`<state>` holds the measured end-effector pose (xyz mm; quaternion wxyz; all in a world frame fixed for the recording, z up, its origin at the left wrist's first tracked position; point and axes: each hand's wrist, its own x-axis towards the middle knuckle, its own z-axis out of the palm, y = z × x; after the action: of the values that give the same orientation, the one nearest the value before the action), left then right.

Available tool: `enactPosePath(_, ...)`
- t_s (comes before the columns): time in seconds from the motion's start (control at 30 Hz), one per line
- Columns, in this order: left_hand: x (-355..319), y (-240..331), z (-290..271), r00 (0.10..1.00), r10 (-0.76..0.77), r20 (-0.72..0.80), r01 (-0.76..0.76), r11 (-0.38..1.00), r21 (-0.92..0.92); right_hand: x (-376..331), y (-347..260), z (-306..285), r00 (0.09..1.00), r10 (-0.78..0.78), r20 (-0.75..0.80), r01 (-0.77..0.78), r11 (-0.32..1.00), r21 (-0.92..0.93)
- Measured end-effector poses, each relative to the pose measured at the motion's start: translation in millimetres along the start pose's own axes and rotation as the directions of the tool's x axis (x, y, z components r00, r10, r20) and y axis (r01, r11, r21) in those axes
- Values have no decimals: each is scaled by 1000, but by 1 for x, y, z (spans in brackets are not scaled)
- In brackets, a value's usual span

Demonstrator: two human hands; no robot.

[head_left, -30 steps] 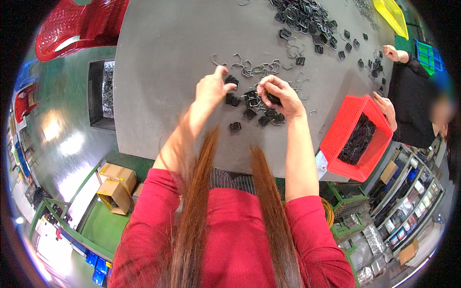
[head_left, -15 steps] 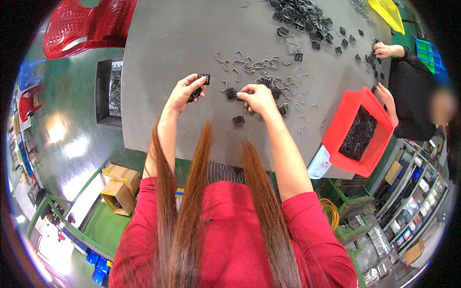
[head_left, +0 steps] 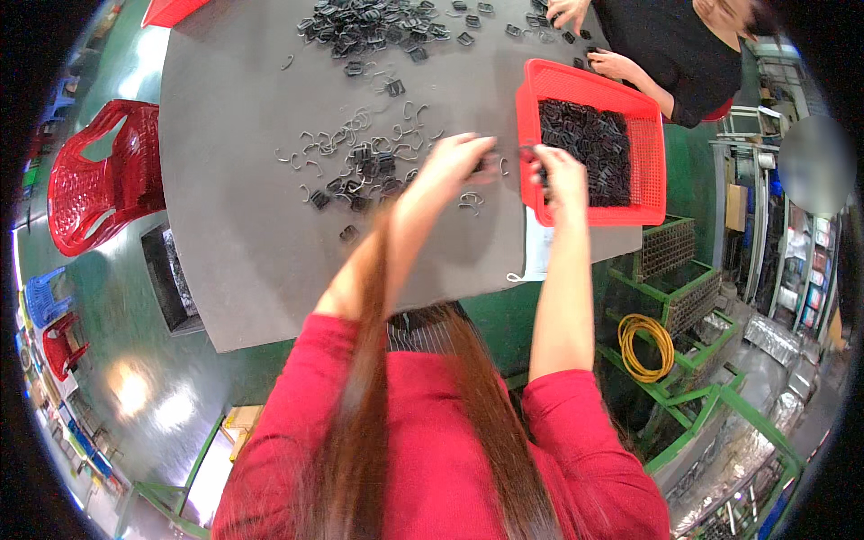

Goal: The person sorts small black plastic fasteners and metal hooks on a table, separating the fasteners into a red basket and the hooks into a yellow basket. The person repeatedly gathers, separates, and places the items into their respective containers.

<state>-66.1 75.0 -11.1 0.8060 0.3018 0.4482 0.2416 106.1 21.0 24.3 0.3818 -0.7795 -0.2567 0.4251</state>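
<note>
My left hand (head_left: 461, 158) is over the grey table (head_left: 243, 144), its fingers pinched on a small black plastic buckle (head_left: 490, 164). Just to its right, my right hand (head_left: 555, 173) hovers at the near left rim of the red basket (head_left: 650, 153), fingers curled; whether it holds anything is unclear. The basket holds several black buckles (head_left: 585, 144). To the left of my hands, loose black buckles and bent wire clips (head_left: 360, 166) are scattered on the table.
A bigger heap of black buckles (head_left: 360, 22) lies at the table's far edge. A co-worker in black (head_left: 684, 45) sits at the far right, a hand (head_left: 614, 63) by the basket. A red chair (head_left: 99, 180) stands left; a yellow hose coil (head_left: 643, 346) lies right.
Both my hands have moved right, from the scattered parts to the edge of the red basket. My view has turned, so the basket now lies right in front of me.
</note>
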Motion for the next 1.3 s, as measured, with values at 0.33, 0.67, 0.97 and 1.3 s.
enactPosePath(0.33, 6, -24, 11, 627, 772, -103, -432, 454, 779, 17, -7, -16, 528, -829, -185, 593, 516, -618)
enactPosePath(0.67, -15, -69, -163, 682, 703, -202, 93, 191, 977, -18, 58, 224, 906, -289, 310, 423, 562, -711)
enactPosePath(0.97, -31, -57, -203, 740, 551, -386, -25, 597, 802, 38, 68, 198, 806, -68, 587, 188, 971, -147)
enactPosePath(1.3, -54, -67, -228, 495, 684, -535, 77, 579, 811, 17, 25, 259, 825, -181, 536, 538, 543, -645)
